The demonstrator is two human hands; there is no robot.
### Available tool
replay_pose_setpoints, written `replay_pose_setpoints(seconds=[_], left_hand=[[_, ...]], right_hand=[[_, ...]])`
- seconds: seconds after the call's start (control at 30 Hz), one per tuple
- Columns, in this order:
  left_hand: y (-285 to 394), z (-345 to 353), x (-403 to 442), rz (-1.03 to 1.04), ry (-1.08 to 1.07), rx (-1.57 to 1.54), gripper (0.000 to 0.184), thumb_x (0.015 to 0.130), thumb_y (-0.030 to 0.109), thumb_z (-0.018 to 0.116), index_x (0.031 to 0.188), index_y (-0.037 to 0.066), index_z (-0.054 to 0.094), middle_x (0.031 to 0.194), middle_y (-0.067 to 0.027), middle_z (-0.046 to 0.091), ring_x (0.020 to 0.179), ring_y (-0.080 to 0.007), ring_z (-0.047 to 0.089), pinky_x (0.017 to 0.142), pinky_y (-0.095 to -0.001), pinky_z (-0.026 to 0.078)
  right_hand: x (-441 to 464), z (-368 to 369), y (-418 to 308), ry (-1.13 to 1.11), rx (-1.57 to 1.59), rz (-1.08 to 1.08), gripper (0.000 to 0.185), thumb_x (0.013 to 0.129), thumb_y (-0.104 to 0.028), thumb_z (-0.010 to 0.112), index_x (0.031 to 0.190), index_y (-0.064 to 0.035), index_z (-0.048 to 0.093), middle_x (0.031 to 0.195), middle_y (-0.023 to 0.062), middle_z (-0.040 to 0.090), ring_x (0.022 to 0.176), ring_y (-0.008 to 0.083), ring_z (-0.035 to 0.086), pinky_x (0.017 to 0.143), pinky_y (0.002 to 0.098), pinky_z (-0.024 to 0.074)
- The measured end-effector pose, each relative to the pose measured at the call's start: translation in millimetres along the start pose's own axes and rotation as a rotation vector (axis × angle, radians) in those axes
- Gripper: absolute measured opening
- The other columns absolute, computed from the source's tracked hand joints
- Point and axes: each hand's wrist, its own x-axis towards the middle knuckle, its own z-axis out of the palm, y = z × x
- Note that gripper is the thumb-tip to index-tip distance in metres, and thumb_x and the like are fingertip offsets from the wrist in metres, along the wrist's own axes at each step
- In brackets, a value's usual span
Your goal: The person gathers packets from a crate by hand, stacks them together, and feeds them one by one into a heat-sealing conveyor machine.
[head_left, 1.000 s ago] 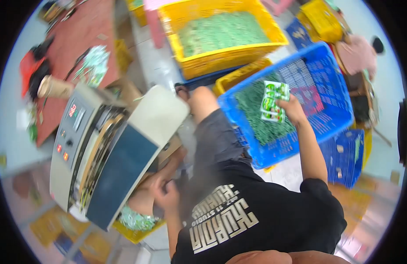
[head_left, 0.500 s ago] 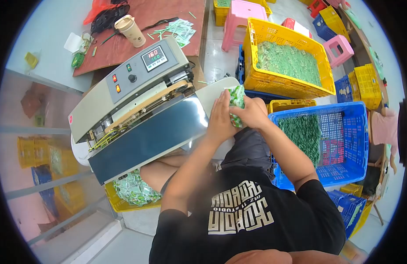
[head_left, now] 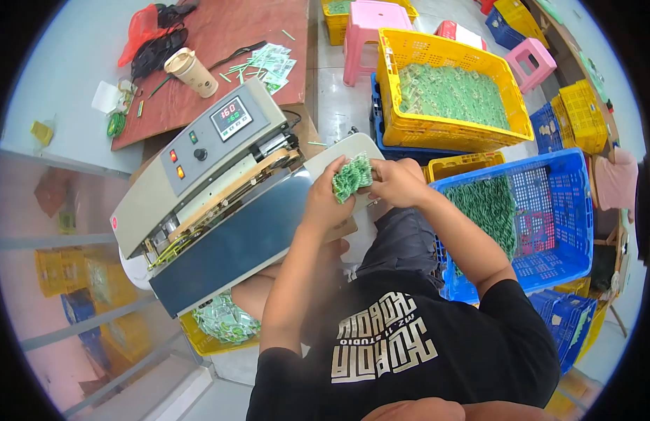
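A bundle of green-and-white packets is held between both hands, over the pale rounded plate at the end of the grey sealing machine. My left hand wraps the bundle's left side. On its right side, the fingers of my right hand pinch the edge. The machine's display reads 160, and its blue-green sloping panel faces me. Right of my right arm, a blue crate holds many green packets.
Behind stands a yellow crate full of green packets, near a pink stool. A red table bears a cup and loose packets. Below the machine is a yellow bin. Another person is at far right.
The right hand has moved from the blue crate to the machine's plate with packets, and the left hand has risen to join it. The bundle has since turned, showing its crinkled edges.
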Motion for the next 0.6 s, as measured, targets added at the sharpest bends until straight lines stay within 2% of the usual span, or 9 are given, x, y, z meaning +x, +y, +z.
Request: replay_pose_setpoints(seconds=[0.03, 0.07, 0.13, 0.2, 0.27, 0.33, 0.43, 0.53, 0.6], left_hand=[[4, 0, 2, 0.017, 0.018, 0.068, 0.079, 0.074, 0.009, 0.079, 0.147, 0.007, 0.048, 0.129, -0.0184, 0.069, 0.117, -0.0390, 0.067, 0.099, -0.0447, 0.055], [9, 1, 3, 0.023, -0.005, 0.063, 0.079, 0.074, 0.009, 0.079, 0.147, 0.007, 0.048, 0.129, -0.0184, 0.069, 0.117, -0.0390, 0.067, 0.099, -0.0447, 0.055], [21, 4, 5, -0.008, 0.040, 0.095, 0.075, 0.077, 0.010, 0.079, 0.146, 0.006, 0.049, 0.128, -0.0191, 0.069, 0.116, -0.0385, 0.068, 0.097, -0.0438, 0.055], [4, 8, 5, -0.019, 0.063, 0.084, 0.065, 0.079, 0.012, 0.079, 0.139, 0.005, 0.056, 0.123, -0.0206, 0.070, 0.113, -0.0388, 0.069, 0.094, -0.0427, 0.056], [2, 12, 2, -0.095, 0.073, 0.140, 0.053, 0.080, 0.012, 0.079, 0.129, 0.003, 0.063, 0.117, -0.0205, 0.073, 0.107, -0.0359, 0.072, 0.092, -0.0411, 0.056], [-2, 18, 2, -0.067, 0.136, 0.026, 0.043, 0.081, 0.009, 0.077, 0.121, 0.000, 0.066, 0.111, -0.0195, 0.074, 0.102, -0.0326, 0.074, 0.090, -0.0408, 0.056], [-20, 24, 1, -0.042, 0.154, 0.032, 0.038, 0.083, 0.005, 0.074, 0.119, -0.002, 0.065, 0.110, -0.0183, 0.073, 0.100, -0.0298, 0.072, 0.090, -0.0398, 0.054], [-27, 21, 1, -0.075, 0.194, 0.079, 0.036, 0.083, 0.004, 0.073, 0.118, -0.004, 0.065, 0.109, -0.0185, 0.072, 0.101, -0.0306, 0.071, 0.091, -0.0396, 0.053], [-34, 17, -2, -0.128, 0.138, 0.050, 0.038, 0.087, -0.001, 0.072, 0.123, -0.005, 0.062, 0.118, -0.0137, 0.069, 0.106, -0.0232, 0.066, 0.096, -0.0366, 0.051]], right_hand=[[1, 2, 0, 0.083, -0.202, -0.070, 0.035, 0.090, -0.002, 0.062, 0.125, -0.0030, 0.065, 0.101, 0.0130, 0.076, 0.086, 0.0222, 0.072, 0.075, 0.0351, 0.0566], [5, 6, 12, 0.102, -0.190, -0.062, 0.035, 0.090, -0.002, 0.062, 0.125, -0.0030, 0.065, 0.101, 0.0130, 0.076, 0.086, 0.0222, 0.072, 0.075, 0.0351, 0.0566], [19, 13, 47, 0.383, -0.445, -0.385, 0.032, 0.089, -0.011, 0.066, 0.120, -0.0049, 0.068, 0.097, 0.0224, 0.074, 0.087, 0.0369, 0.073, 0.078, 0.0448, 0.0574], [20, 18, 48, 0.434, -0.492, -0.377, 0.032, 0.089, -0.021, 0.068, 0.118, -0.0064, 0.068, 0.097, 0.0252, 0.073, 0.089, 0.0461, 0.070, 0.080, 0.0522, 0.0559], [19, 18, 56, 0.502, -0.575, -0.345, 0.034, 0.090, -0.025, 0.069, 0.119, -0.0081, 0.069, 0.092, 0.0230, 0.074, 0.086, 0.0444, 0.071, 0.080, 0.0525, 0.0560], [-3, 9, 48, 0.507, -0.617, -0.342, 0.037, 0.089, -0.026, 0.071, 0.121, -0.0082, 0.068, 0.091, 0.0205, 0.074, 0.084, 0.0404, 0.072, 0.078, 0.0502, 0.0570], [-48, -7, 80, 0.581, -0.391, -0.396, 0.036, 0.088, -0.027, 0.073, 0.119, -0.0102, 0.070, 0.089, 0.0165, 0.075, 0.082, 0.0347, 0.074, 0.074, 0.0466, 0.0580], [-113, -43, 131, 0.767, -0.546, -0.274, 0.023, 0.089, -0.026, 0.074, 0.107, -0.0137, 0.077, 0.090, 0.0112, 0.076, 0.079, 0.0306, 0.074, 0.071, 0.0416, 0.0592], [-161, -86, 172, 0.951, -0.570, -0.140, 0.016, 0.090, -0.023, 0.072, 0.100, -0.0142, 0.079, 0.095, 0.0108, 0.077, 0.083, 0.0314, 0.075, 0.075, 0.0403, 0.0602]])
